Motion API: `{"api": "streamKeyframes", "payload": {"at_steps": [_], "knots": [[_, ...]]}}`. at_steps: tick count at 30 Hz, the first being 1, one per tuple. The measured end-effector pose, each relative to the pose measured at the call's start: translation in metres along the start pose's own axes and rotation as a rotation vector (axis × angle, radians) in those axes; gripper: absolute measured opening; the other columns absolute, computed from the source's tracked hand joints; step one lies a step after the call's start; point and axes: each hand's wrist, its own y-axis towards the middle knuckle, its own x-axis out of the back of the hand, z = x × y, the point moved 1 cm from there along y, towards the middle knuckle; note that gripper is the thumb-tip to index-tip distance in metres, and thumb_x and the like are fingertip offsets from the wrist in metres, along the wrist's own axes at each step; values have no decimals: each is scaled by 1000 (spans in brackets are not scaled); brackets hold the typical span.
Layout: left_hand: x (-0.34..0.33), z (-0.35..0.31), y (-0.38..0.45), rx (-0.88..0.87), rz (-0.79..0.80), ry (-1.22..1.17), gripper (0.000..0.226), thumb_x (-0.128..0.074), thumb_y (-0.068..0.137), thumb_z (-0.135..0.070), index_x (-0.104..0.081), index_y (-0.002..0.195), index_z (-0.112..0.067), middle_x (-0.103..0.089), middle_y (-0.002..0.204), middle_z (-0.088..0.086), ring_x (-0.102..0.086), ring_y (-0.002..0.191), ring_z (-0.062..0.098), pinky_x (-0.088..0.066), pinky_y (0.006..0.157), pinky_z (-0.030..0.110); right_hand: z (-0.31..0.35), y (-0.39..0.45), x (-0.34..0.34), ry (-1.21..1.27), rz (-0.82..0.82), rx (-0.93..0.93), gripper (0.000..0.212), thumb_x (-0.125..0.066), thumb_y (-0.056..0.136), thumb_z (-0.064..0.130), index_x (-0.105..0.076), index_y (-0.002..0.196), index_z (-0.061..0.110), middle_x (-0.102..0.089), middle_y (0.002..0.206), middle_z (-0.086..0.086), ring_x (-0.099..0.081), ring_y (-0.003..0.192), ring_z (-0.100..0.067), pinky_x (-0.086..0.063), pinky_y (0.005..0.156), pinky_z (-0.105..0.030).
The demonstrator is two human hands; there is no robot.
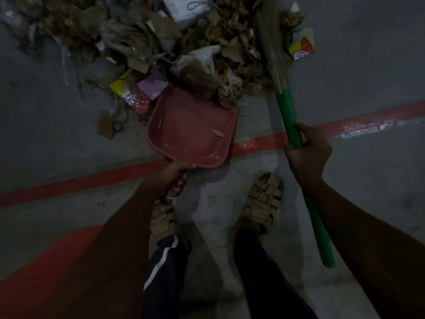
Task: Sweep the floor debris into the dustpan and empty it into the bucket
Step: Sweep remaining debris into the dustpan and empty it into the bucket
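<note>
Debris (161, 42): big heap of crumpled brown paper, wrappers, plastic scraps, spread across upper part of view on grey floor (368, 88); nearest bits overlap front lip of dustpan. Dustpan (193, 132): pink plastic, mouth facing heap, lying across red floor line (80, 180); inside nrly bare, one small scrap near right wall. Left hand (174, 178): fingers curled round dustpan handle, handle mostly hidden. Right hand (308, 153): wrapped round green broom handle (292, 125), approx mid-shaft; bristles (273, 42) lie on right side of heap, beyond pan. Bucket: not in view. Step (judged): drawing debris into pan, load barely begun. To do well: keep pan lip flat to floor, hold pan firm vs. push, pull bristles toward mouth in short strokes, take light paper first. Room: open floor right of broom & left of pan; sandalled feet (264, 199) just behind pan limit backward travel; heap wider than pan mouth, so spill round both side edges likely.
</note>
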Motion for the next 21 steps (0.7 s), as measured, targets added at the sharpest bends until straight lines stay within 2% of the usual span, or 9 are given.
{"api": "streamKeyframes", "payload": {"at_steps": [4, 6, 11, 14, 18, 21], "knots": [[-6, -13, 7, -6, -41, 47, 46, -55, 93, -31, -40, 54, -14, -30, 39, 1, -23, 27, 14, -15, 36, 12, -9, -15, 3, 21, 60, -3, 48, -71, 70, 7, -70, 118, 11, -70, 108, -7, -65, 92, -18, -57, 72, -40], [-9, -21, 10, -20, -83, 61, 43, -57, 92, -28, -42, 54, -13, -32, 39, 1, -25, 27, 14, -16, 37, 13, -12, -19, 1, 26, 79, -7, 52, -68, 67, 3, -70, 118, 11, -70, 106, -7, -66, 88, -22, -57, 68, -41], [-16, -46, 20, -146, -126, 136, 38, -59, 89, -27, -45, 56, -14, -35, 41, 0, -29, 31, 16, -21, 44, 15, -15, -19, -11, 70, 91, -23, 53, -64, 65, 2, -68, 117, 11, -69, 106, -5, -65, 85, -22, -53, 65, -32], [-18, -61, 25, -191, -110, 167, 37, -58, 90, -27, -44, 57, -14, -33, 45, 1, -30, 31, 15, -23, 43, 14, -23, -15, -18, 87, 101, -98, 56, -62, 63, 1, -65, 116, 18, -68, 109, 3, -64, 88, -21, -50, 64, -32], [-15, -74, 26, -180, -86, 189, 35, -55, 91, -27, -42, 59, -17, -31, 44, -3, -28, 30, 12, -24, 39, 12, -33, -4, -22, 56, 98, -138, 54, -63, 65, 3, -63, 115, 22, -68, 107, 5, -63, 81, -25, -40, 62, -26], [-11, -77, 27, -157, -32, 167, 35, -54, 90, -27, -41, 58, -19, -28, 47, -2, -26, 30, 12, -25, 42, 12, -35, 5, -22, 46, 64, -135, 48, -64, 70, 7, -62, 116, 20, -68, 107, 2, -64, 86, -22, -44, 66, -28]]}}
